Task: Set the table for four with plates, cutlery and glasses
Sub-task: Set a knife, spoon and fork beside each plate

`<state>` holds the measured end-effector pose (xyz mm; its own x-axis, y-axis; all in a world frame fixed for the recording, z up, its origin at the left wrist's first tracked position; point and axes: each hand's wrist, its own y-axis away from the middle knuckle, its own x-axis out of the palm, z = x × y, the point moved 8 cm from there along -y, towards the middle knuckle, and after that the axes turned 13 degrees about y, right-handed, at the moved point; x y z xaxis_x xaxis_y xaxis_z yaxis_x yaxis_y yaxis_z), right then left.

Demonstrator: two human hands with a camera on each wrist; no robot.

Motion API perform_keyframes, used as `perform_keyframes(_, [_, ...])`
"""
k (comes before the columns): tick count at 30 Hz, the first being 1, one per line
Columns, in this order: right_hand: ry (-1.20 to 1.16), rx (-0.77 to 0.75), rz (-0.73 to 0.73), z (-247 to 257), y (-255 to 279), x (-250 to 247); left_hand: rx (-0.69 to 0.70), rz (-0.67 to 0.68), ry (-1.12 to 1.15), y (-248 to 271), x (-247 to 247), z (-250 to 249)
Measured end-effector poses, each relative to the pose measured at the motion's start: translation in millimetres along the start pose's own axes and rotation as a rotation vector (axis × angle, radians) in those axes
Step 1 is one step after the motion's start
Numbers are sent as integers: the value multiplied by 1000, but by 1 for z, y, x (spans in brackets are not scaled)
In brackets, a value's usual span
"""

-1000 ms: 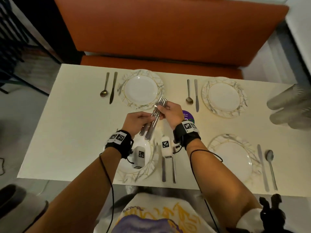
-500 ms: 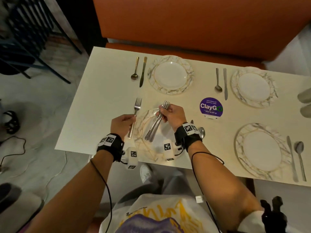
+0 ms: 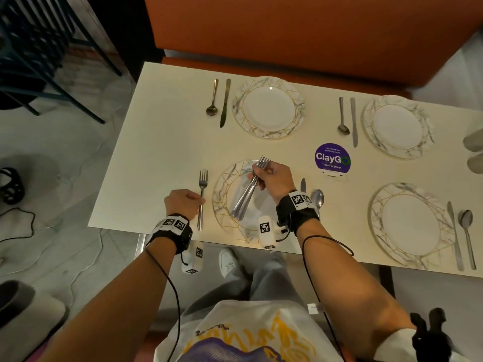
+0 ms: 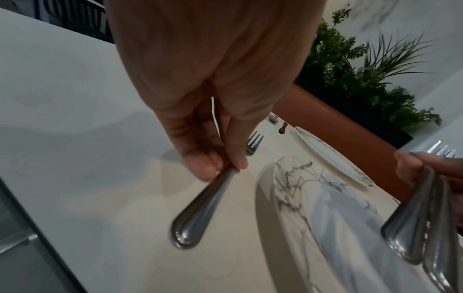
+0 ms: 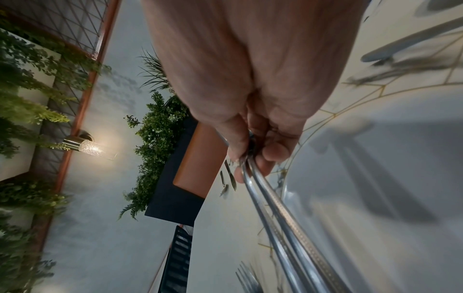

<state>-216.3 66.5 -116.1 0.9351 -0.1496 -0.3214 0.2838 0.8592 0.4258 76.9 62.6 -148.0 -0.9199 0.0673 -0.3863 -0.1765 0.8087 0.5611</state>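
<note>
Cream table (image 3: 162, 142) — left hand (image 3: 183, 203) pinches a fork (image 3: 202, 194), tines pointing away; right hand (image 3: 274, 178) grips bundled forks (image 3: 248, 192).

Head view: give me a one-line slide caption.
Left hand sets a fork beside the near plate while the right hand holds the remaining forks.

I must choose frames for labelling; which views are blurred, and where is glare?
Head view: sharp, dim warm light, edges bent. Left wrist view: the fork handle blurred, small highlight. Right wrist view: the bundle of forks smeared, wall lamp glaring.
</note>
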Motion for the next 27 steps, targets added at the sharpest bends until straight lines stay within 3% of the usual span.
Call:
perform_keyframes(12, [54, -18, 12, 10, -4, 5, 0, 17, -91, 0, -1, 0])
perform_keyframes(19, [33, -34, 4, 20, -3, -4, 258, -77, -107, 16, 7, -60])
perform_keyframes(22, [14, -60, -14, 28, -3, -16, 384, 102, -60, 27, 44, -99])
perform_keyframes(25, [-31, -72, -51, 35, -2, -35, 361, 412, -31, 46, 96, -124])
perform_keyframes(27, [-57, -75, -83, 38, 0, -52, 349, 540, 25, 59, 123, -134])
